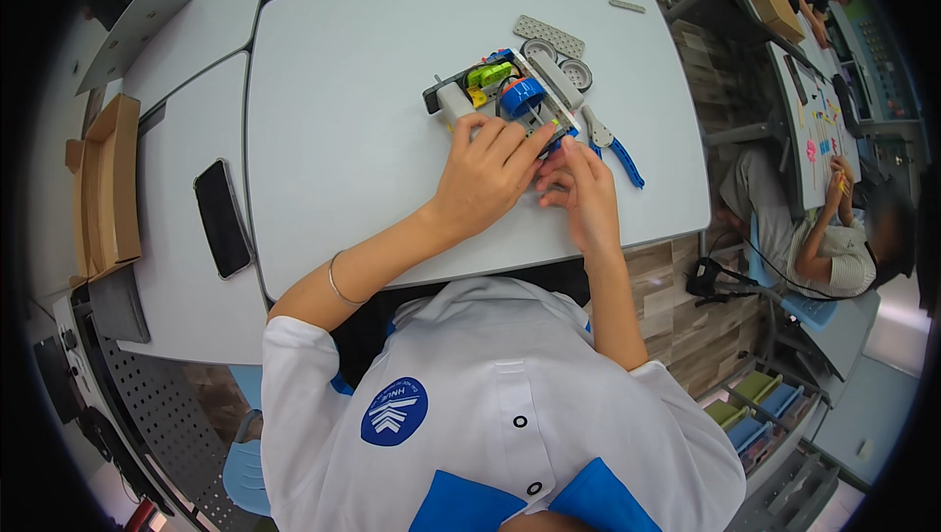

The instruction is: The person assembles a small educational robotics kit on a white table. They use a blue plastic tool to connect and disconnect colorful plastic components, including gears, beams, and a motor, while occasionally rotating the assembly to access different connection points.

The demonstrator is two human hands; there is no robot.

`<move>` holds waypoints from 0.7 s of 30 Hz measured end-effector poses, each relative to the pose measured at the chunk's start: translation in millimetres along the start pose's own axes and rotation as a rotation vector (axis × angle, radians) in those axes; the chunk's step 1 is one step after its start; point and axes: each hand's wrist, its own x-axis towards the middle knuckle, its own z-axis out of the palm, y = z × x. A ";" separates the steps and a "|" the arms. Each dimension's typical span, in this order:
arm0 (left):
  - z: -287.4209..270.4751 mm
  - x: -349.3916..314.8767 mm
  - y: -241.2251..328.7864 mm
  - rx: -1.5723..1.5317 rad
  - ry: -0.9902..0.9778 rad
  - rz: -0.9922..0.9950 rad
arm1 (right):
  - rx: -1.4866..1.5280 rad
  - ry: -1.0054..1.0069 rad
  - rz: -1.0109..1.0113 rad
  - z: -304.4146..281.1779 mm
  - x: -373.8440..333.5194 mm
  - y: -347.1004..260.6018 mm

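Observation:
A building-block model [522, 96] with grey, blue, green and yellow parts lies on the white table [363, 110] before me. My left hand [490, 167] reaches over its near side, fingers curled onto the frame and the near right corner. At that same corner my right hand [586, 189] has its thumb and index finger pressed together, the other fingers bent below. Whatever small part sits between those fingertips is hidden. Blue-handled pliers [616, 148] lie just right of the model. Two grey wheels [575, 74] are at the model's far right side.
A grey perforated plate [549, 35] lies behind the model, and a short grey strip [627, 6] farther right. To the left are a black phone [223, 218] and an open cardboard box [108, 189]. Another person [833, 248] sits at a table on the right.

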 end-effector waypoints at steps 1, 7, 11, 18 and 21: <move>-0.2 0.5 0.7 -0.012 0.007 -0.001 | 0.029 0.024 -0.003 -0.7 -0.8 -3.3; 1.9 -1.7 1.2 0.034 -0.006 0.031 | 0.056 -0.064 0.036 -12.1 8.1 -10.5; 3.7 -2.3 0.3 0.046 -0.003 0.042 | 0.105 -0.089 0.109 -16.8 12.6 -11.7; 2.6 -1.9 0.6 0.031 0.013 0.039 | 0.239 -0.059 0.116 -6.0 11.8 -8.4; 3.3 -3.4 0.2 0.032 0.012 0.034 | 0.178 -0.090 0.072 -2.9 11.2 -7.5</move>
